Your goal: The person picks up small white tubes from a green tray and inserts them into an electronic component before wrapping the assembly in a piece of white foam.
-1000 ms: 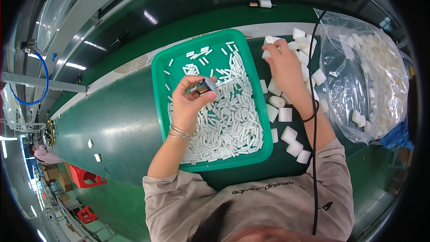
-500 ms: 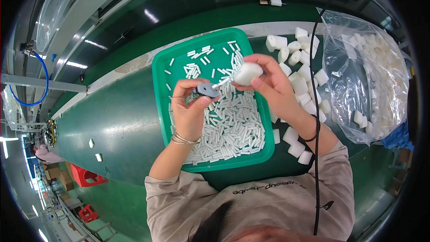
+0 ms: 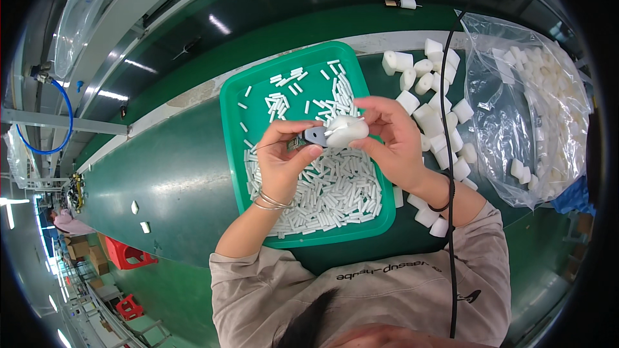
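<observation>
My left hand (image 3: 278,153) pinches a small grey-topped device (image 3: 314,136) with a round hole in its face, a bit of green circuit board at its side and a thin wire trailing left. Against the device's right end is a soft white foam piece (image 3: 348,132), looking squeezed and bent. The thumb and fingers of my right hand (image 3: 394,136) close on this foam from the right. Both hands are over a green tray (image 3: 385,224) of many short white sticks (image 3: 335,187). Whether a stick lies between foam and device is hidden.
Loose white foam pieces (image 3: 429,119) lie right of the tray, beside a clear plastic bag (image 3: 503,129) of more. A black cable (image 3: 449,219) hangs across the right side. A small white-ended device (image 3: 406,2) sits on the far green belt.
My right hand has brought the foam piece left and down against the device, and it now looks squashed. The left hand has shifted slightly right. The item on the far belt has moved right.
</observation>
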The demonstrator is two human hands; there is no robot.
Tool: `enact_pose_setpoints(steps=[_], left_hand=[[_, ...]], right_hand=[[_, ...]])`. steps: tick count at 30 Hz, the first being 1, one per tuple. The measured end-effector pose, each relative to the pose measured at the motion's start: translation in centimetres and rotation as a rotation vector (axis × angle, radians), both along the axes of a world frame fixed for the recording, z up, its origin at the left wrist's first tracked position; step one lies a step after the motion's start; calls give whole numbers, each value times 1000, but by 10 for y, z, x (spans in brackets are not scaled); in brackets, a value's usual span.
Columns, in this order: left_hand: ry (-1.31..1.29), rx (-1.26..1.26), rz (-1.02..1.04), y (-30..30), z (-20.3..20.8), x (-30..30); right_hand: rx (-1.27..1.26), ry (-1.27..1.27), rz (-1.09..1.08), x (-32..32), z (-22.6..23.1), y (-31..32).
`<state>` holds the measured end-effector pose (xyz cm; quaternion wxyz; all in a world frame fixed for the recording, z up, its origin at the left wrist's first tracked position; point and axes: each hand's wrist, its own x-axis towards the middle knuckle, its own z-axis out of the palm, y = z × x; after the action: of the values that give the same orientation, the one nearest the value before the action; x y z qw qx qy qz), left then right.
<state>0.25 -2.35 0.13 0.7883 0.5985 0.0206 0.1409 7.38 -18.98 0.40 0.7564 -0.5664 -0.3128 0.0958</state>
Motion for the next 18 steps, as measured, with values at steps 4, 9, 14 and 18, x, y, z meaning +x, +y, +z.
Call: enact_pose_setpoints(steps=[4, 9, 14, 18], left_hand=[[40, -3, -21, 4, -5, 2], [104, -1, -46, 1, -4, 1], [97, 52, -55, -5, -6, 1], [135, 69, -61, -8, -1, -1]], right_hand=[[3, -98, -47, 3, 0, 1], [-65, -296, -71, 9, -10, -1], [-24, -206, -105, 2, -22, -1], [-64, -234, -136, -1, -23, -1]])
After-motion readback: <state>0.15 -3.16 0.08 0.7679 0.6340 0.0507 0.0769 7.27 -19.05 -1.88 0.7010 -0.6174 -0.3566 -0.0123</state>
